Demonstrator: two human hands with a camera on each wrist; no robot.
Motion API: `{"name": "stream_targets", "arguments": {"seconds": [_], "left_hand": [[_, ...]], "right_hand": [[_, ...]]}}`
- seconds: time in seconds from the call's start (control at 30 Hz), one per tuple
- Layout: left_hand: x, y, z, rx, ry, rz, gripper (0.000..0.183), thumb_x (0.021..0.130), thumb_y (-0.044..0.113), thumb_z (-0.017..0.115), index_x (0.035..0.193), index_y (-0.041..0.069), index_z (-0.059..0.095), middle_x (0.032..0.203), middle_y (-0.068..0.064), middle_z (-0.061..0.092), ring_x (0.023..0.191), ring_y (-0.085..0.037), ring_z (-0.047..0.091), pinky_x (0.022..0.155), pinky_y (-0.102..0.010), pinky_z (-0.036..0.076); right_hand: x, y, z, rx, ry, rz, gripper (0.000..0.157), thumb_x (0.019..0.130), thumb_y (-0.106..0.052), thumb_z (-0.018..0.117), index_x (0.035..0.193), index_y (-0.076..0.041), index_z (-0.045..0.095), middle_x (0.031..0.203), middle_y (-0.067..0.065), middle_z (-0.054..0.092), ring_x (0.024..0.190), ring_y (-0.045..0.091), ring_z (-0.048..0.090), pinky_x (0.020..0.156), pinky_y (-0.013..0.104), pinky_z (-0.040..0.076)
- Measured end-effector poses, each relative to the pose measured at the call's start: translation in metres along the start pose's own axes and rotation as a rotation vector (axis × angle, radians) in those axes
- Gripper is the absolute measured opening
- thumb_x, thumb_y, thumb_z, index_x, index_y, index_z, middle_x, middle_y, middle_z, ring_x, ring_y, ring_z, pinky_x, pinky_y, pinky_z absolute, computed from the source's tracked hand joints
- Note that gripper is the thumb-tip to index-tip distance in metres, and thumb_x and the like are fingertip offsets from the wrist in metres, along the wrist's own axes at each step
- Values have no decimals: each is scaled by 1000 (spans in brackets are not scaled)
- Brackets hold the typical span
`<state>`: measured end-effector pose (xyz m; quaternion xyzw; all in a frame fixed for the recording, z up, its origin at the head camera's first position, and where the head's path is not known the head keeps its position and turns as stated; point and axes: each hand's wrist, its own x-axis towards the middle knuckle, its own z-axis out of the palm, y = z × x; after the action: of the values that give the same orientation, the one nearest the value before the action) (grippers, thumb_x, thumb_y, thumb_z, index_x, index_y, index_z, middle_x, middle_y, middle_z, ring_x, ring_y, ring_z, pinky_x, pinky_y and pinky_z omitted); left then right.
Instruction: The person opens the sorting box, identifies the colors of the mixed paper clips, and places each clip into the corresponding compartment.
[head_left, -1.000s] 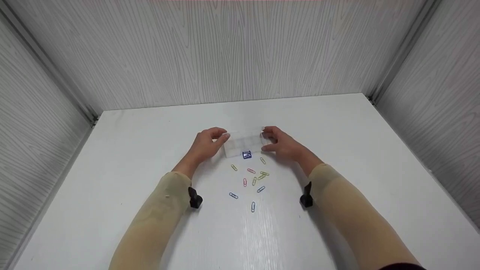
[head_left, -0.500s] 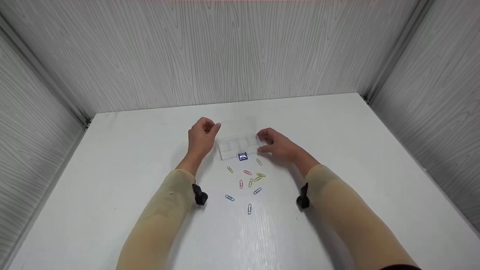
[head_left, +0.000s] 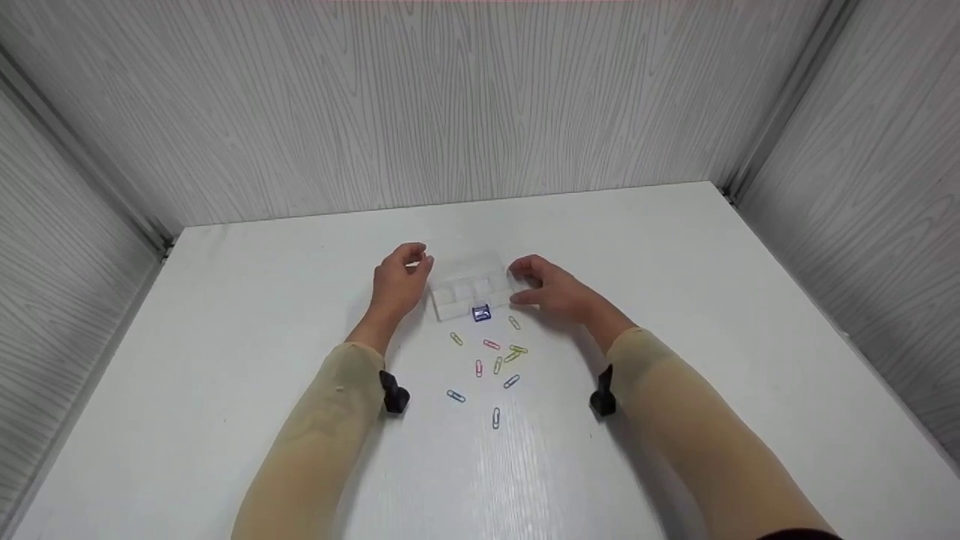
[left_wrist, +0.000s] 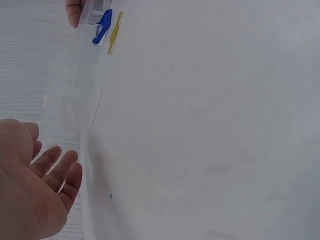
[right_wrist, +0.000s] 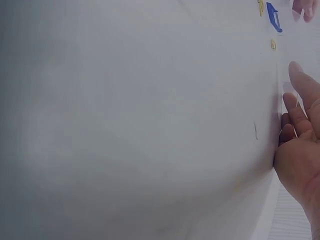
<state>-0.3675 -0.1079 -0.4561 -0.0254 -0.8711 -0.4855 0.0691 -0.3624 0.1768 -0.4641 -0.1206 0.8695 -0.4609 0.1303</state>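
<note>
The clear box (head_left: 454, 309) lies on the table directly between the person's two hands, and from where I stand that seems the relation that counts: its long side runs from one hand across to the other, slanting a little so that the right hand's end sits slightly farther from the body. Its lid (head_left: 474, 262) is open on the side away from the person, ahead of the compartments; how steeply it tilts I can't make out. The blue latch (head_left: 481, 313) is on the body-facing edge, closer to the right hand than to the left. The right hand (head_left: 561, 292) is half open and seems to hold that end, thumb at the near corner, fingers reaching round toward the back. The left hand (head_left: 396, 285) is by the other end, fingers loosely bent, thumb and forefinger near the lid's side edge; I can't tell whether they pinch it. I'd judge the right hand the nearer to the box and the left the nearer to the lid. Paper clips (head_left: 478, 368) lie scattered bodyward of both hands, a yellow clip (head_left: 514, 323) just below the right thumb.
</note>
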Motion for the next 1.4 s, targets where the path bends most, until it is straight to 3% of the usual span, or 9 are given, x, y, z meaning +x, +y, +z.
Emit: {"name": "stream_targets", "arguments": {"seconds": [0.33,0.6,0.87,1.0,1.17,1.4], "left_hand": [[-2,-3,0,-37,-65,-32,46,100,31,55,141,14,43,139,-9,53,121,-25,55,99,-37,44],[-1,-1,1,-42,-110,-63,53,100,34,54,147,15,39,144,-9,49,126,-26,51,102,-37,41],[-4,4,1,-14,-149,-67,55,100,36,53,149,16,37,146,-9,46,129,-26,48,105,-39,38],[-3,7,2,-18,-176,-58,57,100,36,53,150,17,34,148,-9,44,129,-25,47,105,-40,38],[-2,7,4,-27,-192,-51,57,100,35,53,151,18,34,149,-8,43,128,-24,48,103,-39,39],[-5,10,9,-10,-219,-56,58,100,38,52,152,21,32,150,-4,42,130,-21,46,103,-39,40]], "right_hand": [[-1,0,1,6,-6,-34,56,86,-27,75,134,-21,48,137,-9,49,138,11,34,114,34,22],[-1,1,-1,-14,-16,-17,68,86,-30,75,146,-29,41,143,-11,46,138,10,33,114,34,21],[-3,1,-1,-45,-17,-1,69,84,-33,77,145,-31,43,143,-9,46,138,13,35,113,36,24],[-4,-2,-4,-116,5,10,70,82,-35,78,144,-30,45,138,-7,49,132,15,41,111,38,29],[-5,-6,-9,-223,10,3,70,80,-38,80,141,-26,49,124,0,50,112,21,47,98,40,40],[-9,0,-16,-222,0,46,70,78,-41,80,141,-31,49,106,6,52,97,24,48,82,37,41]]}}
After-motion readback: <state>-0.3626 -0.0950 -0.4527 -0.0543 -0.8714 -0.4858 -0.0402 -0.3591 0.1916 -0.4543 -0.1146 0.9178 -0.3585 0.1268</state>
